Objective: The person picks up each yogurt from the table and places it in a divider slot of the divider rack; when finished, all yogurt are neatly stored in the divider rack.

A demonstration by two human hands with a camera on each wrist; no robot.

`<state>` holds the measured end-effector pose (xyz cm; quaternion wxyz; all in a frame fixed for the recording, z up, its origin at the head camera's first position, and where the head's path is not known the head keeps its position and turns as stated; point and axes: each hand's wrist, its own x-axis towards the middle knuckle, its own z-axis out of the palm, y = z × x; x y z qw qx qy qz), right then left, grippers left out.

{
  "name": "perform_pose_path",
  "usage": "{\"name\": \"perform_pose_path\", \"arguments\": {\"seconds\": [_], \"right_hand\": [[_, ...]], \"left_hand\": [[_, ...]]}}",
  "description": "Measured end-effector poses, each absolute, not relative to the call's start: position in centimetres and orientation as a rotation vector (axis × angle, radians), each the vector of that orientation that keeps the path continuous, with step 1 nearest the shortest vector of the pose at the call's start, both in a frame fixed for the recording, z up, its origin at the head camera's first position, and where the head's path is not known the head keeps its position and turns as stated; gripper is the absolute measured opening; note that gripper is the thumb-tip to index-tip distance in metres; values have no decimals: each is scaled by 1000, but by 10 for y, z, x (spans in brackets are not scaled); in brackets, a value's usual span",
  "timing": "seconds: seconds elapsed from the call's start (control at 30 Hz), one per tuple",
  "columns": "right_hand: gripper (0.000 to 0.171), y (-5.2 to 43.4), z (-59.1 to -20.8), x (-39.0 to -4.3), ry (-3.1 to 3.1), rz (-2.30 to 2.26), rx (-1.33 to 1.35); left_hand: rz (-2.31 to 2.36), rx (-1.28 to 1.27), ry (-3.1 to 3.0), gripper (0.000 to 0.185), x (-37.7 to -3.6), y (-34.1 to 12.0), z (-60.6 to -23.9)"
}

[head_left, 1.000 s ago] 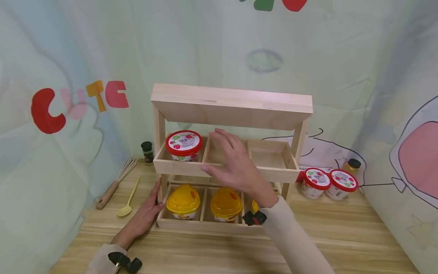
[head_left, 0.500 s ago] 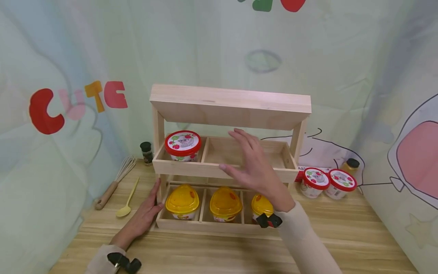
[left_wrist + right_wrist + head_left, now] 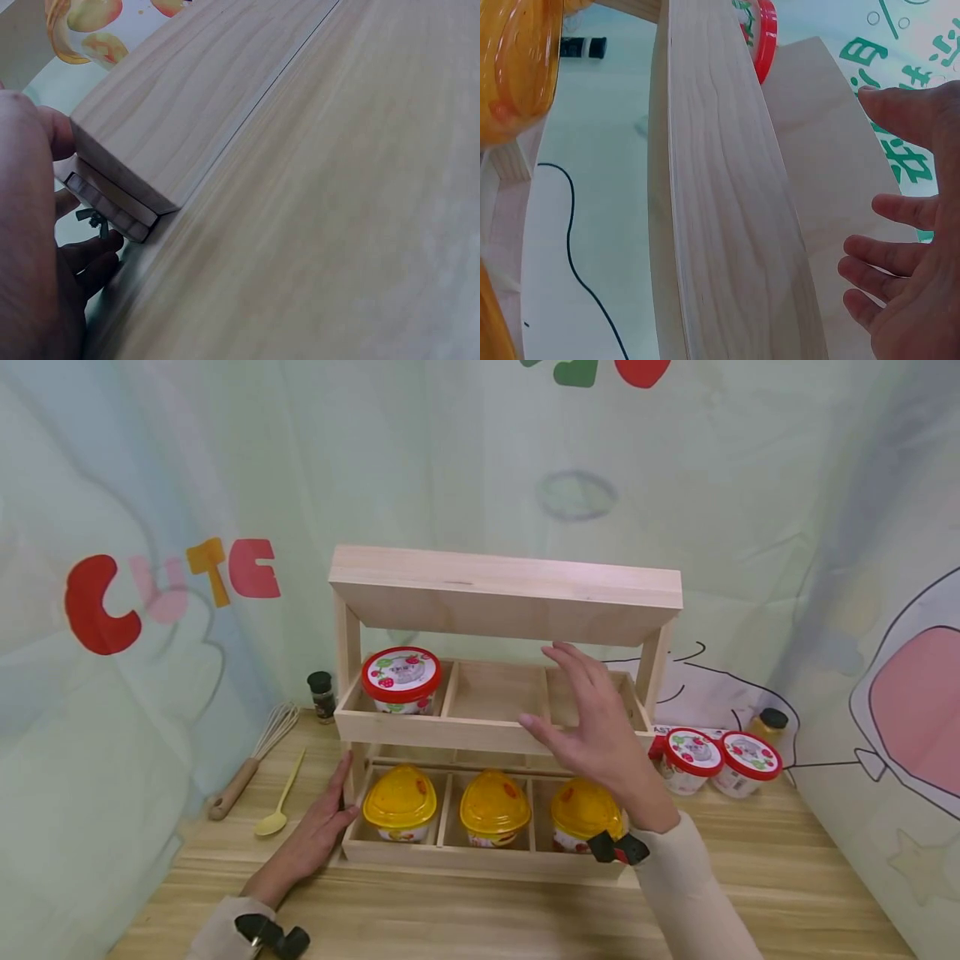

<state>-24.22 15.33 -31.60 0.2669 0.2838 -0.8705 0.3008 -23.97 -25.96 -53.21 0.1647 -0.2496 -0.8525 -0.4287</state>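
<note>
In front of the wooden rack's middle shelf, the right hand hovers with fingers spread and relaxed, holding nothing. The left hand rests flat against the rack's lower left post, fingers straight. A red-lidded cup sits in the shelf's left compartment; two more cups stand on the table, right of the rack.

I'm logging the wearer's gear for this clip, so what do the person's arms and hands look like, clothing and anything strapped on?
Both hands are bare, no gloves or rings visible. The left hand and right hand come out of long cream-coloured sleeves with snug cuffs. At each wrist sits a small black clamp-like mount; the right mount shows a red part, the left mount looks all black.
</note>
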Motion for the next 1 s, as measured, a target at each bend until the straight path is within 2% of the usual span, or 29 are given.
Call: {"name": "perform_pose_path", "arguments": {"seconds": [1.0], "right_hand": [[80, 215, -335, -234, -2280, 840, 554]], "left_hand": [[-1233, -687, -2467, 83, -241, -258, -531]]}}
